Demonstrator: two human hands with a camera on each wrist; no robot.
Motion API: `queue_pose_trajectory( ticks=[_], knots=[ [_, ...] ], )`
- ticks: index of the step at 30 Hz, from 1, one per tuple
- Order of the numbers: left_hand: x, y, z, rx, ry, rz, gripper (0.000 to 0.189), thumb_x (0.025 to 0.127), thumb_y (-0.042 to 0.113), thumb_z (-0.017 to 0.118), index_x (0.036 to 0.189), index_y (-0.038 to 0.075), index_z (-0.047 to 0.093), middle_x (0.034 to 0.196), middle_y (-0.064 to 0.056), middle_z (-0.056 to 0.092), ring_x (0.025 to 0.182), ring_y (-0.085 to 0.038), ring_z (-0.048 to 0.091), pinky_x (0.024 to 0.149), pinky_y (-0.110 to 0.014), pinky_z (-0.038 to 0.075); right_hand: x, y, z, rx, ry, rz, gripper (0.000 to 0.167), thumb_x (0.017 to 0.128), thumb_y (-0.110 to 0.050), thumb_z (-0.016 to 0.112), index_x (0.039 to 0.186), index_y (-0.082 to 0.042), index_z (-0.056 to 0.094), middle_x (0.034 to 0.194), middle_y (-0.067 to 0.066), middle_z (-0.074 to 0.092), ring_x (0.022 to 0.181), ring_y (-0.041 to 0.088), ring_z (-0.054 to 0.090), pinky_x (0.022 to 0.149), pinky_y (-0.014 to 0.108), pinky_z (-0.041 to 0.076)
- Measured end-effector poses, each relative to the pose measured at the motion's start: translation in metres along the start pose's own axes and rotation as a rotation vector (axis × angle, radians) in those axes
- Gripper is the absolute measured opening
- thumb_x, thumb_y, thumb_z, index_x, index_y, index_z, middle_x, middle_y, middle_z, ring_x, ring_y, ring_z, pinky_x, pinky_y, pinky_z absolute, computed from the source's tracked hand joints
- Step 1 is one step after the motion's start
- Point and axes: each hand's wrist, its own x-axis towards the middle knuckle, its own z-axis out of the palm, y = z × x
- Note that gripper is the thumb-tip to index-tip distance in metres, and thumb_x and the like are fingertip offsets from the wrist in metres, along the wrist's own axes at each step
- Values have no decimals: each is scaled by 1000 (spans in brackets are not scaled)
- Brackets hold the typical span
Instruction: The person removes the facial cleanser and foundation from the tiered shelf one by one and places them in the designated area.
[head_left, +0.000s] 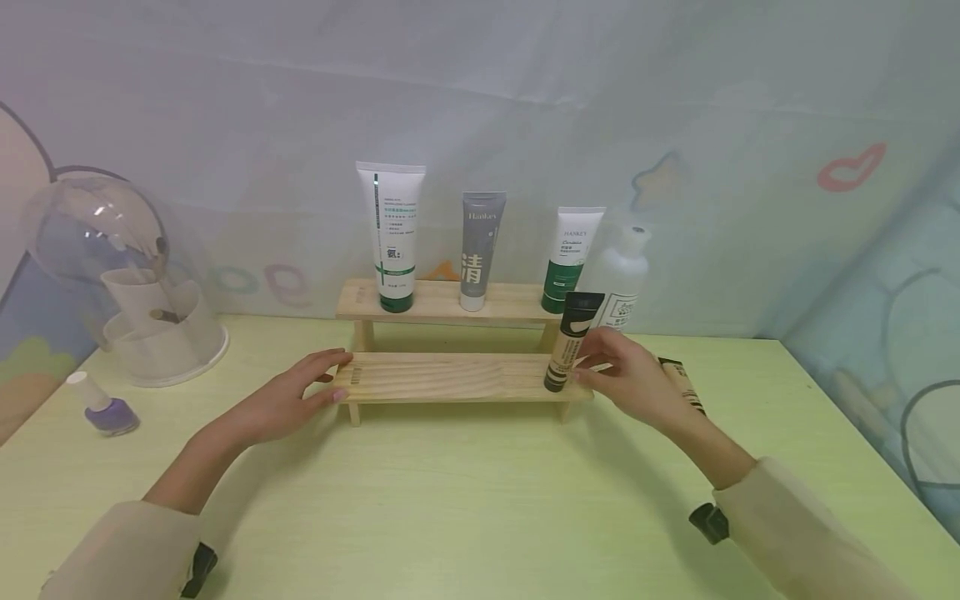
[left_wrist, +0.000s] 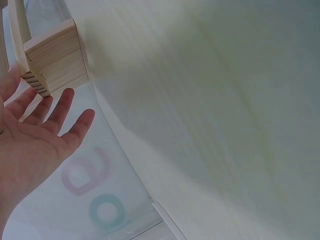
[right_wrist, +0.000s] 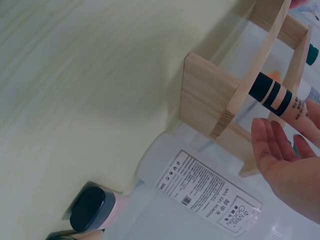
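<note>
A two-step wooden stand [head_left: 442, 377] stands at the middle of the table. At its lower step's left end, my left hand [head_left: 288, 398] touches the wood with thumb and fingertips; in the left wrist view this hand [left_wrist: 37, 135] has its fingers spread. My right hand [head_left: 630, 377] holds a beige cosmetic tube [head_left: 572, 346] with black ends, upright on the lower step's right end. On the upper step stand a large white-and-green tube [head_left: 393, 233], a grey tube [head_left: 480, 246] and a smaller white-and-green tube [head_left: 573, 254].
Behind the right hand stands a white nail gel remover bottle [right_wrist: 200, 185]. Another beige tube [head_left: 682, 385] lies right of it. At the left are a clear domed holder [head_left: 161, 333] and a purple nail polish bottle [head_left: 112, 414]. A printed cloth hangs behind the table.
</note>
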Motion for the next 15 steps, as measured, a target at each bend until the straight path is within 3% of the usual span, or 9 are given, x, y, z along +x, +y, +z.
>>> queue_pose_trajectory(
  ticks=[15],
  knots=[
    [0,0,0,4,-1,-1,56,96,25,49,139,-4,29,142,-27,23,118,-44,39,90,-62,31,3,-1,13,28,76,19,37,86,-5,63,119,1,48,108,19,61,97,29,58,82,41,47]
  ],
)
